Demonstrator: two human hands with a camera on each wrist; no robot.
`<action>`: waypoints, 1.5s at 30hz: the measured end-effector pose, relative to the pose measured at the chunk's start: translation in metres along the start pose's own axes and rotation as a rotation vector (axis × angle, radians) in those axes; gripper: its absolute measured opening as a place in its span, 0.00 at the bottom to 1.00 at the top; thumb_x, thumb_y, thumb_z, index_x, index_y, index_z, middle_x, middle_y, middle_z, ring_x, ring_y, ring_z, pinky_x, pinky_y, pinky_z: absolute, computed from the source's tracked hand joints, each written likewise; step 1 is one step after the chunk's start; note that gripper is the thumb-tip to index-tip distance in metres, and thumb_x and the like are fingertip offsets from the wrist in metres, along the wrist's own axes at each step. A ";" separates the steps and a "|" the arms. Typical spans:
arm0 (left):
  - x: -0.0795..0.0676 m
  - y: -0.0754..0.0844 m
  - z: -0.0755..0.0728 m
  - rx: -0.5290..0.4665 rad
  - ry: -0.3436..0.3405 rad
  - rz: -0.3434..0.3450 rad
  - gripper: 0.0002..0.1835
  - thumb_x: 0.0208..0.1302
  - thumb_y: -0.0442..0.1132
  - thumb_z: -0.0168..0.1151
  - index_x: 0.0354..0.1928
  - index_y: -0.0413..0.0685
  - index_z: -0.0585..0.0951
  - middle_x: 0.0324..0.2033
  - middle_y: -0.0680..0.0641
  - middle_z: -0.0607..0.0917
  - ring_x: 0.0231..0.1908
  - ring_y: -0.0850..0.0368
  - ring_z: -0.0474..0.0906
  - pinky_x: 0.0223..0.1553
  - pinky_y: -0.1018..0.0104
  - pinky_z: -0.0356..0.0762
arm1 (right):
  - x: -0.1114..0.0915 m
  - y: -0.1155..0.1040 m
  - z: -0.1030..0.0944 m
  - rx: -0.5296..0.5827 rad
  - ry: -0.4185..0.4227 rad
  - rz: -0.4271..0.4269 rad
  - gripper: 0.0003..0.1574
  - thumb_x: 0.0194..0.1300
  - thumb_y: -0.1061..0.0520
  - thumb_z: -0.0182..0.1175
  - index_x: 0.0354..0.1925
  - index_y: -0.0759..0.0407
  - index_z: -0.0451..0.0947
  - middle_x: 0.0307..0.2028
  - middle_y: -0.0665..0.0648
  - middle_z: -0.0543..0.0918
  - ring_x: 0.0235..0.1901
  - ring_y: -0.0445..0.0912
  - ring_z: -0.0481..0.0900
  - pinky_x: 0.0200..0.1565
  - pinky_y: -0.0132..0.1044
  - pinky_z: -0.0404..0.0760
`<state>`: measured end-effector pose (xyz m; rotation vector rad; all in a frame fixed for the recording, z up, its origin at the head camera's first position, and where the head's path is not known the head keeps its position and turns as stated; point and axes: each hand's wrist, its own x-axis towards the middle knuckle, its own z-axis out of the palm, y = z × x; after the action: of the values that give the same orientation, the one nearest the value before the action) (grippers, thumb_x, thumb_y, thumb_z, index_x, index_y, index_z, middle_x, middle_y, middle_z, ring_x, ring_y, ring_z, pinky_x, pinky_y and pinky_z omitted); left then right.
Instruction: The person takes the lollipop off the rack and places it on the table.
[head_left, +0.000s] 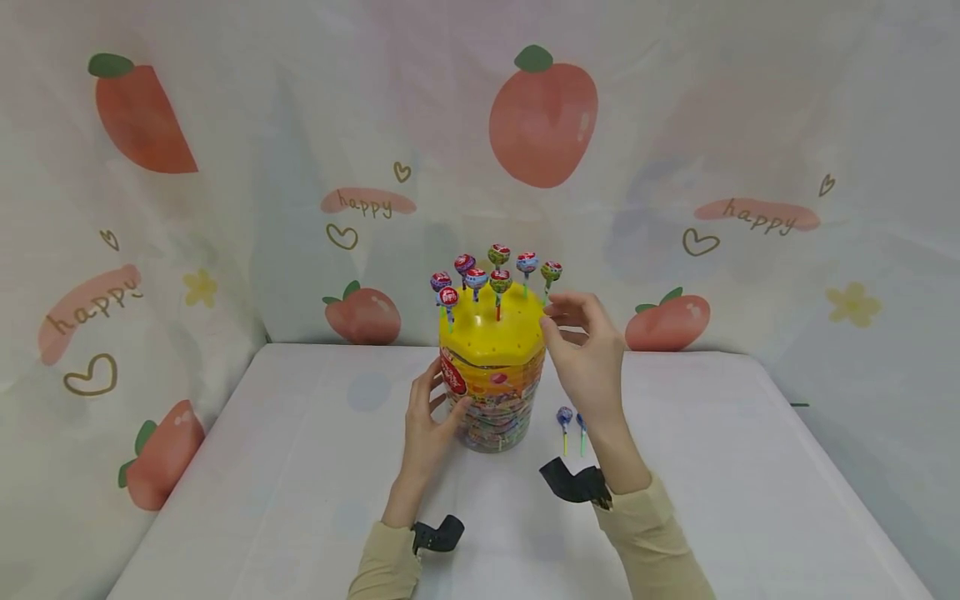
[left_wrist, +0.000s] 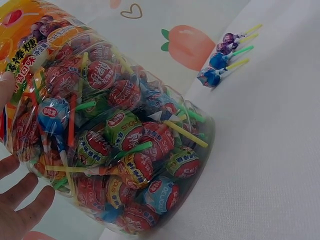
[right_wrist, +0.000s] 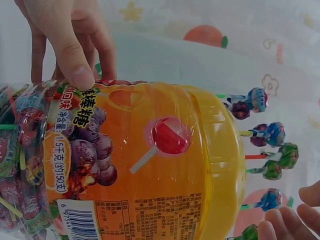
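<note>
A clear plastic jar (head_left: 498, 412) full of wrapped lollipops stands upright on the table, with an orange label and a yellow lid (head_left: 491, 337). Several lollipops (head_left: 476, 279) stick up from holes in the lid. My left hand (head_left: 429, 421) holds the jar's left side, thumb on the label and fingers spread round the back. At the lid's right edge is my right hand (head_left: 588, 346), its thumb and fingers apart. Its fingertips are right beside the stick of a green-wrapped lollipop (head_left: 551, 272) standing there. In the right wrist view, that lollipop (right_wrist: 249, 233) is partly cut off.
Several loose lollipops (left_wrist: 220, 62) lie on the white table (head_left: 322, 467), right of the jar; in the head view my right forearm hides some. Behind the table hangs a cloth backdrop (head_left: 450, 108) printed with fruit. Black camera mounts (head_left: 573, 483) sit on both wrists.
</note>
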<state>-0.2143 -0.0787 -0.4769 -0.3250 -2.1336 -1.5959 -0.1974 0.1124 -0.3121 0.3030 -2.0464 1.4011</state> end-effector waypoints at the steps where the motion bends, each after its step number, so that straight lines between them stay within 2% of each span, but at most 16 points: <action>1: 0.000 0.000 0.000 0.000 0.001 0.000 0.39 0.61 0.45 0.66 0.72 0.59 0.60 0.61 0.45 0.70 0.62 0.47 0.69 0.59 0.49 0.76 | 0.001 -0.001 0.002 0.007 -0.007 -0.003 0.18 0.62 0.65 0.63 0.51 0.63 0.77 0.41 0.62 0.83 0.41 0.50 0.82 0.42 0.17 0.78; 4: 0.000 0.000 0.000 0.001 0.002 -0.001 0.39 0.61 0.45 0.66 0.72 0.59 0.60 0.61 0.45 0.70 0.62 0.47 0.69 0.59 0.49 0.76 | 0.005 -0.003 0.008 0.014 -0.027 -0.021 0.19 0.61 0.65 0.64 0.51 0.62 0.76 0.42 0.61 0.83 0.42 0.50 0.82 0.44 0.22 0.80; 10: 0.000 0.001 0.000 -0.005 -0.002 -0.010 0.39 0.61 0.45 0.66 0.72 0.59 0.60 0.62 0.45 0.70 0.62 0.48 0.69 0.60 0.50 0.76 | 0.009 -0.007 0.021 0.059 -0.052 -0.064 0.22 0.60 0.64 0.65 0.53 0.63 0.74 0.44 0.61 0.82 0.43 0.51 0.82 0.47 0.45 0.85; 13: 0.000 0.001 0.000 -0.003 0.000 -0.006 0.39 0.61 0.45 0.66 0.72 0.59 0.60 0.62 0.45 0.70 0.62 0.48 0.70 0.59 0.50 0.76 | 0.009 -0.007 0.027 0.087 -0.054 -0.080 0.23 0.61 0.64 0.64 0.54 0.63 0.73 0.45 0.62 0.81 0.44 0.51 0.82 0.48 0.49 0.84; 16: 0.000 0.001 0.001 0.002 0.006 0.003 0.39 0.61 0.45 0.66 0.72 0.58 0.60 0.62 0.45 0.70 0.62 0.47 0.70 0.59 0.49 0.77 | 0.011 -0.005 0.034 0.112 -0.050 -0.094 0.24 0.61 0.64 0.64 0.56 0.62 0.72 0.45 0.62 0.81 0.43 0.52 0.83 0.48 0.47 0.85; 22: 0.000 -0.001 0.001 0.004 0.006 0.001 0.39 0.61 0.45 0.66 0.72 0.59 0.60 0.61 0.45 0.71 0.62 0.47 0.70 0.58 0.49 0.77 | 0.011 -0.001 0.043 0.114 -0.023 -0.124 0.27 0.61 0.66 0.63 0.58 0.63 0.70 0.44 0.63 0.81 0.41 0.51 0.83 0.45 0.30 0.83; 25: 0.000 -0.002 0.001 -0.001 0.008 0.001 0.39 0.61 0.45 0.66 0.72 0.60 0.60 0.61 0.45 0.71 0.62 0.47 0.70 0.58 0.49 0.77 | 0.012 -0.001 0.046 0.108 -0.013 -0.138 0.27 0.60 0.67 0.63 0.57 0.63 0.69 0.43 0.63 0.81 0.40 0.51 0.83 0.44 0.26 0.82; 35: 0.001 0.000 0.001 -0.005 0.001 -0.008 0.39 0.61 0.45 0.66 0.72 0.61 0.60 0.61 0.46 0.71 0.62 0.48 0.70 0.59 0.49 0.76 | 0.011 -0.001 0.052 0.046 0.005 -0.196 0.25 0.61 0.69 0.61 0.56 0.65 0.70 0.40 0.64 0.80 0.39 0.52 0.82 0.43 0.44 0.85; 45: 0.001 0.001 0.000 -0.001 0.003 -0.007 0.39 0.61 0.46 0.66 0.72 0.60 0.60 0.61 0.45 0.71 0.62 0.48 0.70 0.59 0.49 0.76 | 0.013 0.000 0.055 0.050 0.011 -0.203 0.24 0.60 0.69 0.61 0.55 0.64 0.70 0.37 0.64 0.81 0.37 0.53 0.82 0.43 0.46 0.86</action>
<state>-0.2146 -0.0783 -0.4759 -0.3157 -2.1336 -1.6005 -0.2281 0.0654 -0.3169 0.5084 -1.9150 1.3277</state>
